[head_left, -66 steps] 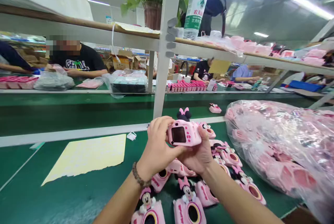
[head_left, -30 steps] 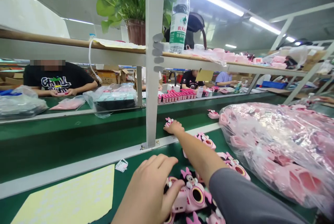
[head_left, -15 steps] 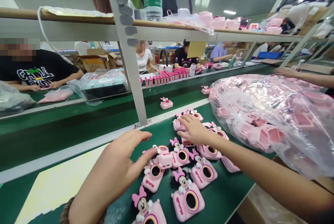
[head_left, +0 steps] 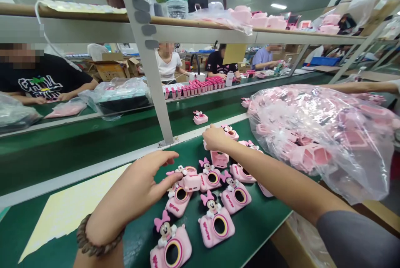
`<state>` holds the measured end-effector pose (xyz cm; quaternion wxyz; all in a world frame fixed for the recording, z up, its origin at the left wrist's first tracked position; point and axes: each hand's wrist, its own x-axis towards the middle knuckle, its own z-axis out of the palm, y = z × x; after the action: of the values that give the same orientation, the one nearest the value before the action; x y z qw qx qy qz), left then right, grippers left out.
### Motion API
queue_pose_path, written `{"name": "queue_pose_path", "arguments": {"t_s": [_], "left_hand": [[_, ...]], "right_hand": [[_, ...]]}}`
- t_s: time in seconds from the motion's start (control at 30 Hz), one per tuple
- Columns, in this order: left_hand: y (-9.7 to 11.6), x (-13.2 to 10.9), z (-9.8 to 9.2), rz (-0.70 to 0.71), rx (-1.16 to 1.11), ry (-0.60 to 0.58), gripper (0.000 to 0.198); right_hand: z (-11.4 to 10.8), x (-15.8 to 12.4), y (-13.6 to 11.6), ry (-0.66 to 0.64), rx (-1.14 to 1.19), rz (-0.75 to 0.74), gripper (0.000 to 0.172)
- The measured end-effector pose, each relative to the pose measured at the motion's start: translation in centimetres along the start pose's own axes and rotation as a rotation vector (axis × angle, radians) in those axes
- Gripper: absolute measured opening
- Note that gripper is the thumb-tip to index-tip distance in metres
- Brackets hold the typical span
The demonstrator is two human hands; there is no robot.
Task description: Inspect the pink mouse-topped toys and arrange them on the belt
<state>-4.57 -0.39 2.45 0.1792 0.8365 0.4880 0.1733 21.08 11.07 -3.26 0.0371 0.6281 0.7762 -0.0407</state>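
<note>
Several pink toy-camera cases with a bow-wearing mouse figure lie loosely together on the green bench; a nearer camera case faces up with its round lens opening showing. My left hand is open at the left of the group, its thumb by a camera case standing on edge and its fingers spread above the bench. Farther back, my right hand reaches across the group with fingers curled down over a pink camera case, most of which the hand hides. The fingertips are out of sight.
A large clear bag of pink shells fills the right side. Behind a metal post, one camera case sits on the green belt. Yellow paper lies at left. Co-workers sit across the line; another person's arm reaches in at right.
My right hand has gone from lying flat over the rear cases to curling its fingers, moving slightly left. My left hand keeps nearly the same place. The view has shifted a little.
</note>
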Motion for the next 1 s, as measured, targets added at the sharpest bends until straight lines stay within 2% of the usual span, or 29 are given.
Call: {"name": "queue_pose_path", "arguments": {"t_s": [0.13, 0.23, 0.3, 0.37, 0.47, 0.53, 0.6, 0.7, 0.8, 0.9, 1.0], "left_hand": [[-0.8, 0.5, 0.9, -0.031, 0.029, -0.136, 0.055], [-1.1, 1.7, 2.5, -0.054, 0.049, -0.212, 0.074], [-1.3, 2.6, 3.7, -0.122, 0.077, -0.26, 0.079], [-1.6, 3.3, 4.6, -0.176, 0.092, -0.316, 0.065], [-2.1, 3.9, 5.0, -0.115, 0.035, -0.332, 0.039], [-2.2, 3.9, 4.6, -0.032, -0.028, -0.31, 0.033], [-2.2, 3.7, 4.0, 0.059, -0.117, -0.291, 0.037], [-2.2, 3.5, 3.3, 0.142, -0.371, -0.291, 0.037], [-2.4, 3.3, 3.0, 0.142, -0.647, -0.291, 0.038], [-2.9, 3.3, 3.1, 0.129, -0.713, -0.232, 0.037], [-3.3, 3.4, 3.3, 0.049, -0.662, -0.205, 0.033]], "right_hand": [[-0.8, -1.9, -0.4, 0.139, 0.108, -0.164, 0.024], [-0.2, -1.5, -2.7, 0.185, 0.236, -0.308, 0.031], [1.0, -0.4, -4.6, 0.153, 0.319, -0.369, 0.031], [2.4, 0.6, -6.1, 0.094, 0.394, -0.407, 0.027], [3.2, 0.9, -6.4, 0.04, 0.508, -0.437, 0.017], [2.6, -0.2, -5.5, 0.056, 0.587, -0.434, 0.021], [1.5, -2.1, -4.2, 0.075, 0.657, -0.433, 0.028], [0.9, -5.7, -2.6, -0.057, 0.924, -0.45, 0.035], [2.0, -8.8, -2.1, -0.198, 1.341, -0.304, 0.047], [3.9, -10.7, -2.5, -0.268, 1.653, -0.157, 0.051], [5.3, -11.9, -3.2, -0.302, 1.785, -0.25, 0.066]]}}
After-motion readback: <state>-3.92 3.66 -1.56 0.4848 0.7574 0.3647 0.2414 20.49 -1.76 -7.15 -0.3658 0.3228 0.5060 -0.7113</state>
